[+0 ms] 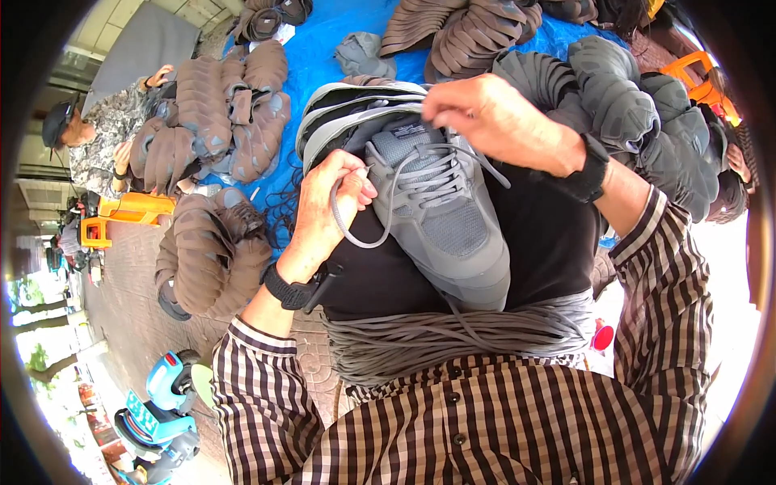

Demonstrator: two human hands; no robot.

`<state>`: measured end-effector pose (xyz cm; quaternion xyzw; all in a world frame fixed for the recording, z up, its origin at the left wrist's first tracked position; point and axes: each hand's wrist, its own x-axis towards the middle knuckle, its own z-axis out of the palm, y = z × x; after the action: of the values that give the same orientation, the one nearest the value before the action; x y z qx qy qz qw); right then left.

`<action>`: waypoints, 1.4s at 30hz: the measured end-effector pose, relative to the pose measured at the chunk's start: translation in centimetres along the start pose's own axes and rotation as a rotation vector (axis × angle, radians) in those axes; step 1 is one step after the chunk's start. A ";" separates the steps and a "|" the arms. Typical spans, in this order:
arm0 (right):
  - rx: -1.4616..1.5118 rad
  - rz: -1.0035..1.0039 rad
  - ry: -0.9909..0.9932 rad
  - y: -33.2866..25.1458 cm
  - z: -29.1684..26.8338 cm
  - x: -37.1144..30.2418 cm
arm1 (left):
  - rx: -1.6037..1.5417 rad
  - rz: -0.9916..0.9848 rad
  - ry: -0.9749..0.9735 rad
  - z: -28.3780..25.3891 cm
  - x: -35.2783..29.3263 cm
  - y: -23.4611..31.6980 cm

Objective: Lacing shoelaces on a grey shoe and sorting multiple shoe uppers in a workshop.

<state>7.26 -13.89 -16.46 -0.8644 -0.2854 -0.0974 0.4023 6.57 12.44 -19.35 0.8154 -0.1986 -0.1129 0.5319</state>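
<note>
A grey sneaker upper [454, 220] lies across my dark-clad lap, its toe pointing toward me and its collar away. A grey shoelace [433, 183] runs through its eyelets in crossed rows. My left hand [330, 204] is beside the upper on the left, thumb and fingers pinched on one lace end, and the lace hangs from it in a loop. Above the collar, my right hand [495, 121] has its fingers curled together; what they hold, if anything, is hidden. Another lace length droops below that hand. More grey uppers [339, 121] are nested beyond the collar.
A thick bundle of grey laces [461, 335] spans my waist. Stacks of brown uppers [202, 113] and grey uppers [618, 97] surround a blue sheet [323, 40]. At left are another person [105, 145], a yellow stool [133, 208] and a parked blue scooter [158, 412].
</note>
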 end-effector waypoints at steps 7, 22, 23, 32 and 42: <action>-0.151 -0.058 -0.208 -0.3 4.4 1.8 | -0.002 -0.121 -0.005 0.4 0.5 1.4; -0.022 -0.052 -0.272 0.0 3.8 2.5 | 0.299 0.077 0.045 1.1 0.6 2.0; -0.067 -0.056 -0.272 -0.4 3.7 2.6 | 0.301 0.079 0.042 1.0 0.4 2.5; -0.682 -0.136 -0.185 -0.1 -2.6 0.4 | 0.384 0.346 0.074 0.8 0.5 2.4; -0.787 0.229 0.021 8.1 -10.3 -3.6 | 0.411 0.329 0.016 1.1 0.9 3.2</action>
<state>9.60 -27.30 -16.29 -0.9774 -0.1241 -0.1628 0.0520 6.26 10.01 -16.87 0.8639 -0.3431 0.0244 0.3678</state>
